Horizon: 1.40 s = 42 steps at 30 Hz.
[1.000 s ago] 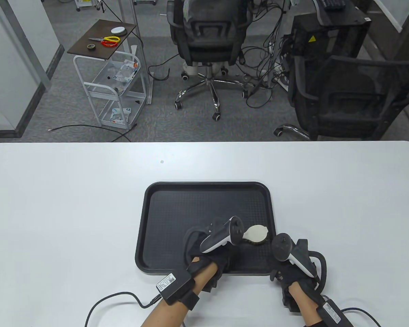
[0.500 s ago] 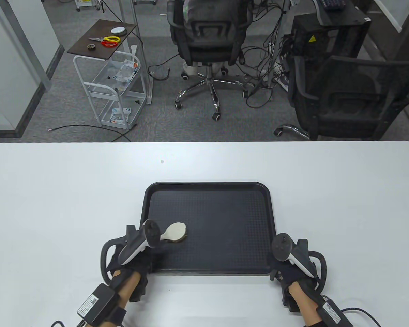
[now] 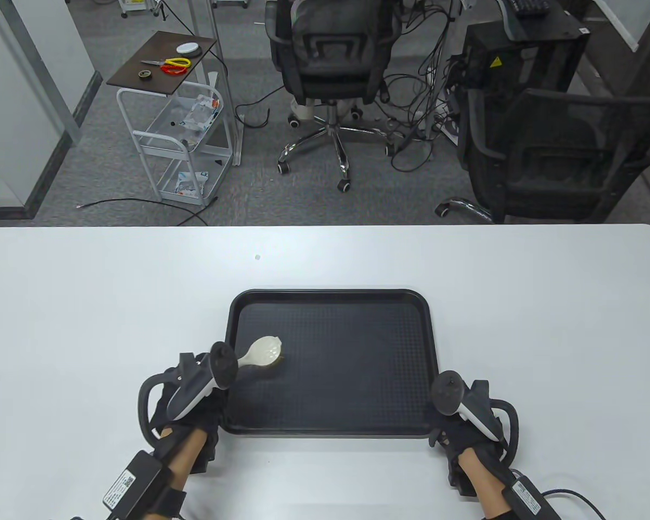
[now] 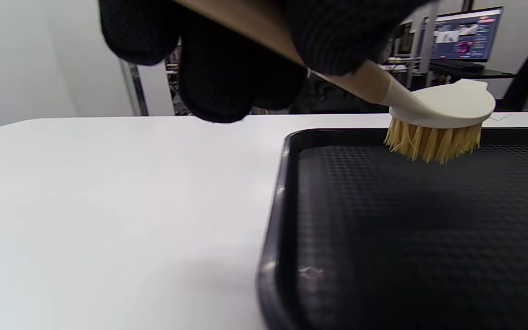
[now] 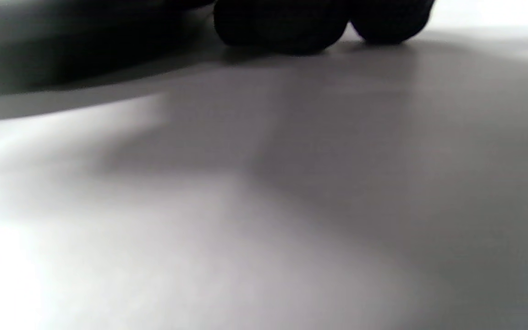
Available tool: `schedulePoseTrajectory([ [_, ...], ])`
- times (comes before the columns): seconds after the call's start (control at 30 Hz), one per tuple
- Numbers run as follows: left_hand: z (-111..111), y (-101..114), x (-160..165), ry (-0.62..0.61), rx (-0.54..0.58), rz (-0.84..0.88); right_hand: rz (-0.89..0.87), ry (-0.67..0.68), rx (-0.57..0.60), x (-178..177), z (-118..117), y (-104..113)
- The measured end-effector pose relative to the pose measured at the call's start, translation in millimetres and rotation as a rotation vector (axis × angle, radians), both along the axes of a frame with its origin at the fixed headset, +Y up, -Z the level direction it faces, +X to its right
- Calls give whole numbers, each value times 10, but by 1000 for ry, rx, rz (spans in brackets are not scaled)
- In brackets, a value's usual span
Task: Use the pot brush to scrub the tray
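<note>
A black textured tray (image 3: 330, 303) lies on the white table. My left hand (image 3: 195, 401) grips the handle of a pot brush (image 3: 264, 352) with a cream head and yellow bristles. The brush head sits on the tray floor near its left edge; the left wrist view shows the bristles (image 4: 433, 142) on the tray (image 4: 383, 229). My right hand (image 3: 460, 428) rests at the tray's near right corner, on the table beside the rim. The right wrist view shows only its fingertips (image 5: 282, 23) on the table, with the tray's dark edge (image 5: 62, 50) to the left.
The white table (image 3: 86, 303) spreads wide on both sides of the tray. Cables trail from both wrists at the near edge. Office chairs and a small cart stand on the floor beyond the table's far edge.
My left hand swept the brush from the tray's near right side across to its left edge, then a little further away from me. The right hand has stayed still.
</note>
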State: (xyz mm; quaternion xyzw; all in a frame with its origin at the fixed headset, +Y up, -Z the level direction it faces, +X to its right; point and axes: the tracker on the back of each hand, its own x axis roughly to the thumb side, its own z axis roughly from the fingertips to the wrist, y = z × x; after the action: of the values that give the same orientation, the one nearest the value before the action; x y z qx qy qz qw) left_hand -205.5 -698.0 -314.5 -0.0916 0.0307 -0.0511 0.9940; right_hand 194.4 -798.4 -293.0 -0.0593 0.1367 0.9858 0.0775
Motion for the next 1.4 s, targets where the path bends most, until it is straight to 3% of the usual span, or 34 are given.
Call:
schedulePoseTrajectory([
  [0.43,-28,-346,1732,-308,-89,111,4,2,-1,-2,-1,2],
  [0.67,26,-474,2087,-361,-107,124,2,2,-2,1,0,3],
  [0.9,17,-521,1919,-331,-131,121,-2,3,-3,6,-1,4],
  [1.03,47,-536,1665,-294,-129,143,1,2,-2,2,1,4],
  [1.2,68,-541,1099,-218,-134,148,2,2,-2,1,1,4],
  [1.4,151,-457,197,-89,-135,112,0,1,-1,0,1,4],
])
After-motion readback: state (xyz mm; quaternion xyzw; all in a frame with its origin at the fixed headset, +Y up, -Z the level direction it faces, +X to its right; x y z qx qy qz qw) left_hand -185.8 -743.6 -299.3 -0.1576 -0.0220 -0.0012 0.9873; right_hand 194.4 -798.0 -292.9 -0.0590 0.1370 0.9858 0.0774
